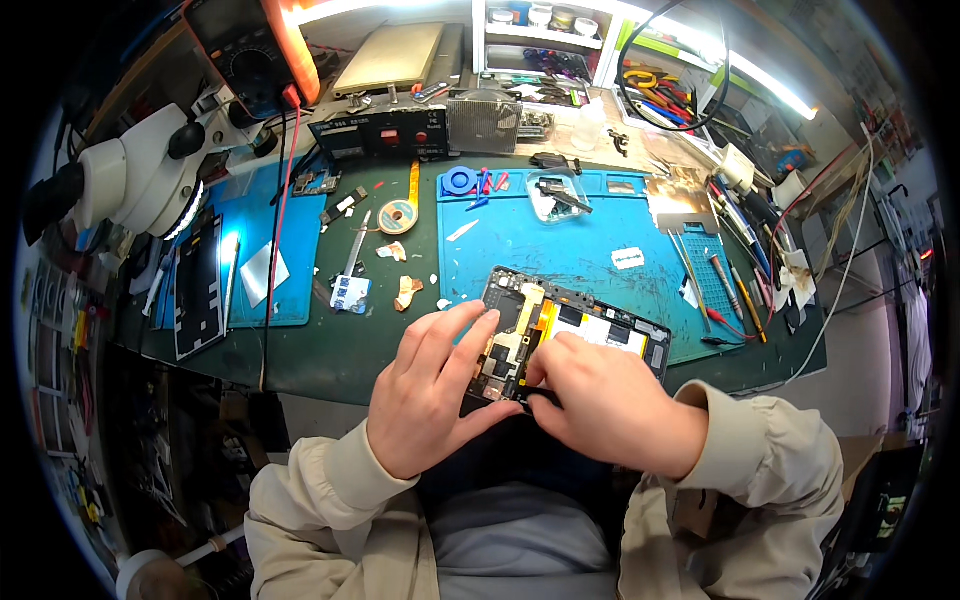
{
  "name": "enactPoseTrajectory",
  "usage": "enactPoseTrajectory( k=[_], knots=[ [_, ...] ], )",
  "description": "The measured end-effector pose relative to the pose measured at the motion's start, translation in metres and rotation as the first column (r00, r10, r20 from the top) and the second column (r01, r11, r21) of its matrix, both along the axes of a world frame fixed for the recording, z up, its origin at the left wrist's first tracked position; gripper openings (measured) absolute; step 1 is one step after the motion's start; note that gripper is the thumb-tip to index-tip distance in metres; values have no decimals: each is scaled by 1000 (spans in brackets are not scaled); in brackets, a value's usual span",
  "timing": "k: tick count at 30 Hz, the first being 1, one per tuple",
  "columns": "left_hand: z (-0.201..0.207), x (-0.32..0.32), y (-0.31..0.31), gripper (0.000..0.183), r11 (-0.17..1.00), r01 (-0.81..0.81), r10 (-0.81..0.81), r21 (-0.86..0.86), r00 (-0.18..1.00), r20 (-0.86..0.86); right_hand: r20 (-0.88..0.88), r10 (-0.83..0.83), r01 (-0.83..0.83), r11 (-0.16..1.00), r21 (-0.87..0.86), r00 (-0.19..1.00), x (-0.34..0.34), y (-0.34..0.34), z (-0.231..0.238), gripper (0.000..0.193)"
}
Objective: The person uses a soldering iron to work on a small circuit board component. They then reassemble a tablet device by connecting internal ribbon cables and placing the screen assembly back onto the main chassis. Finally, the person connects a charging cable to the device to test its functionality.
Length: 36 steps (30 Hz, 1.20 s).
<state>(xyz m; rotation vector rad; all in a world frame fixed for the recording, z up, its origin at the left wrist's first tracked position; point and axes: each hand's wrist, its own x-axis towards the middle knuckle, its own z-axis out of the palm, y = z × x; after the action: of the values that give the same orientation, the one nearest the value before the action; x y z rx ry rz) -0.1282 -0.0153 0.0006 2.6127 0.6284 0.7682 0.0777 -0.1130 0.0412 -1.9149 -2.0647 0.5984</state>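
Observation:
An opened handheld device (600, 322), a phone or small tablet, lies tilted at the front edge of the bench. Its back is off, so the circuit board (507, 345), an orange ribbon cable (545, 322) and the pale battery (612, 333) show. My left hand (425, 385) grips the device at its left end, fingers along the upper left side and thumb at the near edge. Over the device's middle, beside the board, my right hand (605, 405) is closed with curled, pinching fingers. What they pinch, if anything, is hidden.
A blue work mat (560, 250) carries a razor blade (628, 259) and a clear tray of parts (558, 195). Left are a tape roll (397, 217), a scraper (355, 250) and a microscope (130, 180). Tweezers (690, 270) and pens lie right; cables hang on both sides.

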Motion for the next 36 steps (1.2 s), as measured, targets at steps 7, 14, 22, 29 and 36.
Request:
enactPoseTrajectory(
  k=[7,14,22,29,36],
  knots=[
    [-5,-2,2,98,1000,-7,8,-17,998,57,-216,-124,74,971,-227,968,8,7,12,18],
    [-6,-3,2,93,1000,-5,5,3,999,40,-151,-75,53,988,-143,986,5,8,5,21],
    [-4,-3,2,89,1000,-4,5,-9,1000,20,-380,-185,75,956,-285,906,24,11,19,19],
    [-6,-5,0,78,991,47,-50,-126,998,-25,-483,-149,20,964,-263,863,37,4,18,21],
    [-6,-13,6,74,982,64,-58,-177,998,37,-228,106,-40,960,276,968,29,-1,-19,22]
  ],
)
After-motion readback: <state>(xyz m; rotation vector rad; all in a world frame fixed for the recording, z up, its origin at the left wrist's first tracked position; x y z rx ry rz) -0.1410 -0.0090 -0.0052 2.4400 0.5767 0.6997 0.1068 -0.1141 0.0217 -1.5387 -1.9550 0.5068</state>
